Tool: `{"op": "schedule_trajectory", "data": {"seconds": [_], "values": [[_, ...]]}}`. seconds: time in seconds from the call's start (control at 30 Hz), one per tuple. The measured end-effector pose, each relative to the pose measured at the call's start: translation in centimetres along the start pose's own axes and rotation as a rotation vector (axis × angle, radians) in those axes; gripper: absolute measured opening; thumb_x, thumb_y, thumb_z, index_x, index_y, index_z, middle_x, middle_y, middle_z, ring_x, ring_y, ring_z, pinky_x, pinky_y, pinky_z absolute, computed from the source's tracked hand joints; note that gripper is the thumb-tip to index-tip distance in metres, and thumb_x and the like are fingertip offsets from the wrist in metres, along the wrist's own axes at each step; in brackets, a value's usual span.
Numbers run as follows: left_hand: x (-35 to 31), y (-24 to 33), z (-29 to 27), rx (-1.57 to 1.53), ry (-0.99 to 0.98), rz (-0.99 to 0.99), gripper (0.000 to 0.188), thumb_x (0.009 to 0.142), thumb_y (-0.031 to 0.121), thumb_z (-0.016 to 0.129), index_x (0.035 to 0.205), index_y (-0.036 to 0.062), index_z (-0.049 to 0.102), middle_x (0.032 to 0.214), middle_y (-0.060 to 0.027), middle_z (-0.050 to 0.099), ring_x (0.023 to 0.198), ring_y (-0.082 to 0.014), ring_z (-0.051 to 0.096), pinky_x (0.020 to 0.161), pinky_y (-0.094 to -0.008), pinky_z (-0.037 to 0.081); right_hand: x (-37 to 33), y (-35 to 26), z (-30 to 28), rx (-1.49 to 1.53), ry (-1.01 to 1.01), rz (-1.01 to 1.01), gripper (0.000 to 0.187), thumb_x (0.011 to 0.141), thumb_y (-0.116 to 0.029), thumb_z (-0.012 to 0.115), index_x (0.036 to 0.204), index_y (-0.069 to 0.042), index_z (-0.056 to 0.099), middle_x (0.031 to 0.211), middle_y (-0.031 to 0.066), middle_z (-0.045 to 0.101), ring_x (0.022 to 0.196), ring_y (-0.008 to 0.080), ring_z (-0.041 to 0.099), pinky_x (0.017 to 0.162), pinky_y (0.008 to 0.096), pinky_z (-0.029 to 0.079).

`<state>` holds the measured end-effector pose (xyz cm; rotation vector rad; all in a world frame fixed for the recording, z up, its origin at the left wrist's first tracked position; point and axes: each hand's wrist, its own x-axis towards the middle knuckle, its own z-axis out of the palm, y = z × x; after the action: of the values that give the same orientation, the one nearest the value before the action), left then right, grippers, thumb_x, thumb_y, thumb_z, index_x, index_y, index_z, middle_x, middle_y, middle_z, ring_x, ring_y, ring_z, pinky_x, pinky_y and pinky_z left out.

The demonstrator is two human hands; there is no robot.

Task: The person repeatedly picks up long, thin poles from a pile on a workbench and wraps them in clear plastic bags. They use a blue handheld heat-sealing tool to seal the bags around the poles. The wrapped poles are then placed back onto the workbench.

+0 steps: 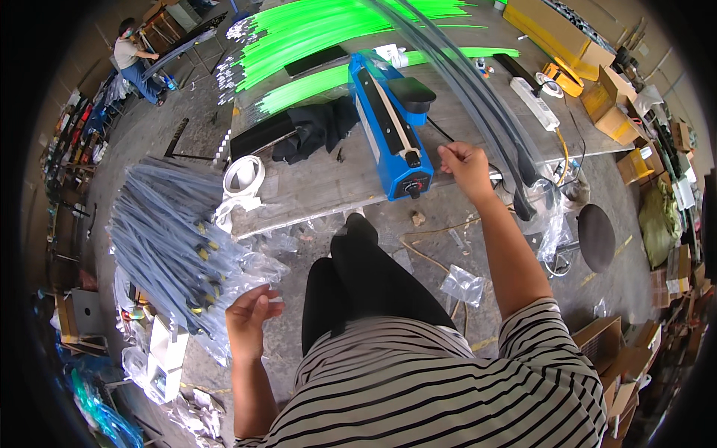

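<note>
A blue impulse sealer (379,134) with a black top and a round dial on its front end stands near the table's front edge. Just right of it, my right hand (468,173) is raised with thumb and fingers curled together; anything between them is too small to make out. Lower left, my left hand (252,317) is closed, thumb against fingers, beside the clear plastic ends of a bundle of wrapped grey strips (168,231). A pale bit shows at its fingertips, its kind unclear. Long dark strips in clear sleeves (478,89) lie across the table to the right.
Bright green strips (314,45) cover the table's far side. A white tape roll (244,176) and black cloth (317,131) lie left of the sealer. A power strip (534,104) lies right, a round stool (596,237) beyond the edge. Another person (134,60) works far left.
</note>
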<state>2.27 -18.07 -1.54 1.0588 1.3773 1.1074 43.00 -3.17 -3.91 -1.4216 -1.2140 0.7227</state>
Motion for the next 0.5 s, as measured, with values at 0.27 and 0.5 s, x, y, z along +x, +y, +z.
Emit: {"op": "schedule_trajectory", "data": {"seconds": [0.27, 0.5], "values": [[-1.9, -0.9, 0.9, -0.038, -0.023, 0.016, 0.029, 0.081, 0.015, 0.058, 0.100, -0.0069, 0.055, 0.087, -0.0155, 0.061, 0.070, -0.0207, 0.061, 0.063, -0.0285, 0.051, 0.5, 1.1, -0.2, 0.017, 0.013, -0.074, 0.020, 0.076, -0.015, 0.063, 0.075, 0.005, 0.060, 0.057, 0.0050, 0.057, 0.050, 0.0076, 0.054, 0.047, 0.0195, 0.043], [-3.8, -3.0, -0.7, -0.082, 0.042, 0.025, 0.031, 0.083, 0.017, 0.055, 0.102, -0.0072, 0.053, 0.087, -0.0163, 0.060, 0.071, -0.0228, 0.062, 0.063, -0.0300, 0.052, 0.6, 1.3, 0.2, -0.061, 0.013, -0.113, 0.023, 0.078, -0.019, 0.062, 0.079, 0.004, 0.062, 0.061, 0.0041, 0.058, 0.052, 0.0082, 0.055, 0.050, 0.0204, 0.045]]}}
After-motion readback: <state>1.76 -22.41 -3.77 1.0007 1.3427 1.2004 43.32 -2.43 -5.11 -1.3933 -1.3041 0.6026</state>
